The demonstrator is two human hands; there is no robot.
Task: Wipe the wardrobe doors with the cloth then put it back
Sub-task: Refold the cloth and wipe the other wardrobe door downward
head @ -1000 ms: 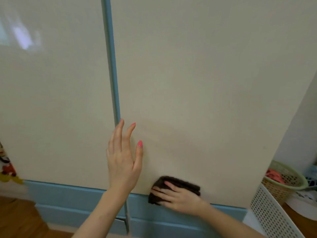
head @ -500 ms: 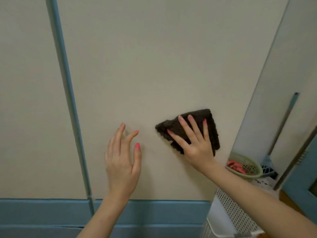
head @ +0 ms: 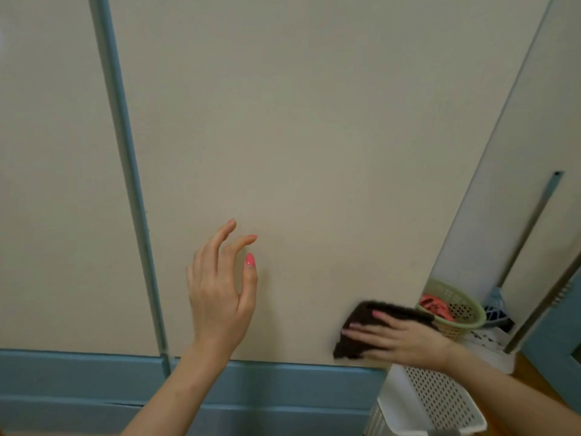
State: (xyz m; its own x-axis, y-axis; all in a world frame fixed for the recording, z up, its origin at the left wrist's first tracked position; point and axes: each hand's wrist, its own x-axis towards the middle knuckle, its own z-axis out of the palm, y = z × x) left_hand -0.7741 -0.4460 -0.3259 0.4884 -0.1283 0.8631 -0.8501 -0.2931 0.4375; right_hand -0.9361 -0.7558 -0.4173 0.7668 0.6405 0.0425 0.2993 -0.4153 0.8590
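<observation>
- Cream wardrobe doors (head: 314,136) filled the view, edged by a blue frame (head: 125,171) and blue base.
- Wiping was in hand: the right hand (head: 399,339) pressed the dark cloth (head: 371,325) flat against the right door's lower right corner, fingers straight and slightly spread.
- The left hand (head: 220,291) hovered close to the door, fingers loosely apart, holding nothing.
- Next, probably, more strokes across unwiped panels.
- A green basket (head: 456,313) and white basket (head: 430,401) stood at right.

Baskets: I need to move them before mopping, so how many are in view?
2: a green basket with red cloth inside, right of the wardrobe, and a white perforated basket in front of it. Others may sit out of frame.
</observation>
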